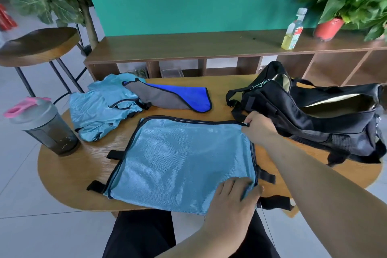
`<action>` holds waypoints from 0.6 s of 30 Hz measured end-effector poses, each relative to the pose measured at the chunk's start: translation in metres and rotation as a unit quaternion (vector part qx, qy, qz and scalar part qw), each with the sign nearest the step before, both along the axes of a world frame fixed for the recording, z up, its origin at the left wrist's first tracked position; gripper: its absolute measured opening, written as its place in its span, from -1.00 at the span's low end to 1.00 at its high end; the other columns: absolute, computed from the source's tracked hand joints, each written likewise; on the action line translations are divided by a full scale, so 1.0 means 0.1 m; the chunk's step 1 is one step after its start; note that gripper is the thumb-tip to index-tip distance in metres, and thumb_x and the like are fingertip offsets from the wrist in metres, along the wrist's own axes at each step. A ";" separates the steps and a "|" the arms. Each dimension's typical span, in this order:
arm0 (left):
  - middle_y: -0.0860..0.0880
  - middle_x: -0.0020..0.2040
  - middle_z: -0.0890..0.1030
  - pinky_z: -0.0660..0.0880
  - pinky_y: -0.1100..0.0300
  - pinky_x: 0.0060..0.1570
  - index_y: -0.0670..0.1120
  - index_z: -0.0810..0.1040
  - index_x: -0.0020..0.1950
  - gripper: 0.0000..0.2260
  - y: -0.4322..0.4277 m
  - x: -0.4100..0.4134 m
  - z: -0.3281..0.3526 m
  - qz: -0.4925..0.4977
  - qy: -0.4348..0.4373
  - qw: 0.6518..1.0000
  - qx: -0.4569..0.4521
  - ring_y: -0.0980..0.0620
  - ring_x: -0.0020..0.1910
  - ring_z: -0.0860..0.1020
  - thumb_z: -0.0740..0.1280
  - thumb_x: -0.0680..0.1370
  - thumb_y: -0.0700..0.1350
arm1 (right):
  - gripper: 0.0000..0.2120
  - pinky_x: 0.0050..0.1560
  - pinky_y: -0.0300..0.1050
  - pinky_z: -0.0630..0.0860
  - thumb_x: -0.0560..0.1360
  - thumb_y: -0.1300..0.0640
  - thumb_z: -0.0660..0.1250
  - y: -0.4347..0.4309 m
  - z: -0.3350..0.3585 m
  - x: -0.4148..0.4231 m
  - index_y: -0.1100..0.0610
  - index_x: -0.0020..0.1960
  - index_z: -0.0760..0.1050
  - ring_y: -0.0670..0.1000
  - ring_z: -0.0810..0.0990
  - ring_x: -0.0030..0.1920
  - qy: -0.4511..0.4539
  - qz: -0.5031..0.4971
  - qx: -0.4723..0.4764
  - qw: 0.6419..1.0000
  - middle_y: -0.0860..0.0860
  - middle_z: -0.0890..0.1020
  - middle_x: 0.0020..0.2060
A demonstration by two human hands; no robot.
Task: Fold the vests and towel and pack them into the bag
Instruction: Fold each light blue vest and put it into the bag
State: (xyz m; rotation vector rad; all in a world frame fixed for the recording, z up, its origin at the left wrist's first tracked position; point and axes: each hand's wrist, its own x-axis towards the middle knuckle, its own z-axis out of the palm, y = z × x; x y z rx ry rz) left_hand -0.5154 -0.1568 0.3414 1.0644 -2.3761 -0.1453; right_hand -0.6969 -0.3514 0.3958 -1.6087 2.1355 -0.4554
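Head view: the left hand (234,192) grips the near right corner of the flat blue vest (178,163), and the right hand (259,128) pinches its far right corner. That held edge runs near-to-far, with the cloth spreading leftward. Farther right lies the open bag (314,115).

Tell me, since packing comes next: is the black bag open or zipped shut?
Open. The black bag lies on the table with its top gaping wide, and its pale lining shows inside.
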 end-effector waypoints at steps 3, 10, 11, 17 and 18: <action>0.07 0.24 0.44 0.46 0.11 0.19 0.15 0.39 0.46 -0.54 0.06 0.06 0.22 0.015 0.041 0.999 0.025 0.01 0.17 0.45 0.29 0.56 -0.11 | -0.79 -0.22 -0.09 0.53 0.53 0.08 0.42 0.05 0.16 -0.02 0.02 0.14 0.51 0.03 0.61 -0.15 -0.036 -0.017 -0.029 0.999 0.01 0.63 -0.09; 0.27 0.15 0.55 0.44 0.30 0.16 0.18 0.45 0.40 -0.76 0.18 0.31 0.77 0.084 0.291 0.938 0.170 0.23 0.17 0.54 0.21 0.74 -0.04 | -0.74 -0.21 -0.12 0.42 0.50 0.12 0.47 -0.01 0.53 0.13 0.21 0.13 0.63 0.05 0.49 -0.27 -0.118 -0.028 -0.070 0.990 -0.01 0.59 -0.22; 0.29 0.07 0.59 0.44 0.36 0.06 0.18 0.49 0.36 -0.79 0.20 0.36 0.85 0.108 0.330 0.920 0.181 0.24 0.07 0.58 0.22 0.75 -0.04 | -0.76 -0.20 -0.11 0.44 0.50 0.11 0.48 -0.03 0.58 0.20 0.16 0.13 0.64 0.04 0.50 -0.25 -0.139 -0.033 -0.072 0.987 -0.01 0.60 -0.20; 0.08 -0.22 0.58 0.44 0.33 -0.21 0.22 0.55 0.15 -0.87 0.20 0.76 1.00 0.215 0.518 0.798 0.221 0.13 -0.24 0.51 0.31 0.69 -0.03 | -0.83 -0.03 -0.04 0.64 0.49 0.14 0.48 -0.25 0.76 0.85 0.05 0.08 0.65 0.05 0.65 -0.03 -0.206 -0.059 -0.074 0.974 0.02 0.66 -0.03; 0.09 -0.23 0.59 0.44 0.35 -0.21 0.13 0.57 0.16 -0.88 0.18 0.83 1.01 0.230 0.552 0.770 0.225 0.15 -0.25 0.52 0.33 0.69 -0.08 | -0.84 0.01 -0.01 0.66 0.49 0.15 0.47 -0.29 0.76 0.97 0.06 0.07 0.65 0.06 0.65 -0.02 -0.206 -0.058 -0.074 0.974 0.03 0.66 -0.02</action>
